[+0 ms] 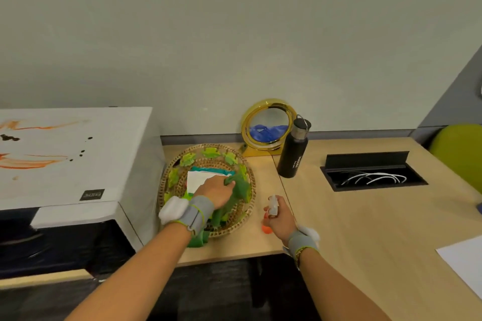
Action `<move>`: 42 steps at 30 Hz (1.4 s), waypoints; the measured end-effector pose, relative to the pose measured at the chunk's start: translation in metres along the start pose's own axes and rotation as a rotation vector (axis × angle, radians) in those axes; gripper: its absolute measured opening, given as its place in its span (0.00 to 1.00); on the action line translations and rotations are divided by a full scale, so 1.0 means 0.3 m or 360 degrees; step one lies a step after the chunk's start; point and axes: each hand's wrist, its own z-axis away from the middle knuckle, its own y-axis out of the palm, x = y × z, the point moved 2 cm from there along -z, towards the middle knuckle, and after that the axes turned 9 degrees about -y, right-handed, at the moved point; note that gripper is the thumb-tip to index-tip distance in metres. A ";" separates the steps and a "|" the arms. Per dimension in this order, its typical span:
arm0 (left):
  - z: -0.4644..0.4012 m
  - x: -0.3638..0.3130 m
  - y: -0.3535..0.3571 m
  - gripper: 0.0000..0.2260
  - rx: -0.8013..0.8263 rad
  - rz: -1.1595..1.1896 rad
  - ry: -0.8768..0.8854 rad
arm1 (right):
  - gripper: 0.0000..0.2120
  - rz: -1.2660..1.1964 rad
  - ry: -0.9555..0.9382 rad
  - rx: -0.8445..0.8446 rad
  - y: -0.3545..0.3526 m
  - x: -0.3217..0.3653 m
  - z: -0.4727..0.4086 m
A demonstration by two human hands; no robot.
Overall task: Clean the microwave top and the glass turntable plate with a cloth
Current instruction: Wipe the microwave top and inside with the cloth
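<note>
The white microwave (78,164) stands at the left, its top smeared with orange streaks and dark spots. Its dark door front shows below. My left hand (215,191) is over the woven basket (249,219) beside the microwave and grips a green cloth (236,194), which hangs down over the basket's front rim. My right hand (277,216) holds a small clear spray bottle (273,205) with an orange base just right of the basket, above the table. The glass turntable plate is not in view.
The basket holds green leaf decorations and a white and teal packet (206,176). Behind it stand a gold round mirror (268,126) and a black bottle (293,151). An open cable box (370,173) sits in the wooden table (365,216); white paper (464,258) at the right edge.
</note>
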 end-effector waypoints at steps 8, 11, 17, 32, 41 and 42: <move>-0.036 -0.014 -0.011 0.17 -0.0049 0.0128 -0.0044 | 0.41 0.0094 -0.0004 0.0150 -0.023 -0.011 -0.023; -0.035 -0.027 -0.018 0.16 -0.0046 0.0182 -0.0021 | 0.51 0.0074 -0.0042 0.0178 -0.051 0.036 0.002; 0.015 -0.051 -0.078 0.15 -0.0210 0.0292 0.0191 | 0.50 0.0437 -0.0652 -0.0144 -0.148 0.279 0.090; 0.329 0.221 -0.558 0.10 -0.1179 0.0880 0.0478 | 0.10 -0.0794 -0.0597 0.0864 0.403 0.889 0.177; 0.472 0.668 -0.803 0.07 -0.1314 0.0843 0.0203 | 0.19 -0.1247 -0.0149 0.0970 0.706 1.110 0.291; 0.487 0.727 -0.830 0.08 -0.1277 0.0794 0.0161 | 0.18 -0.1310 -0.0107 0.1023 0.741 1.125 0.306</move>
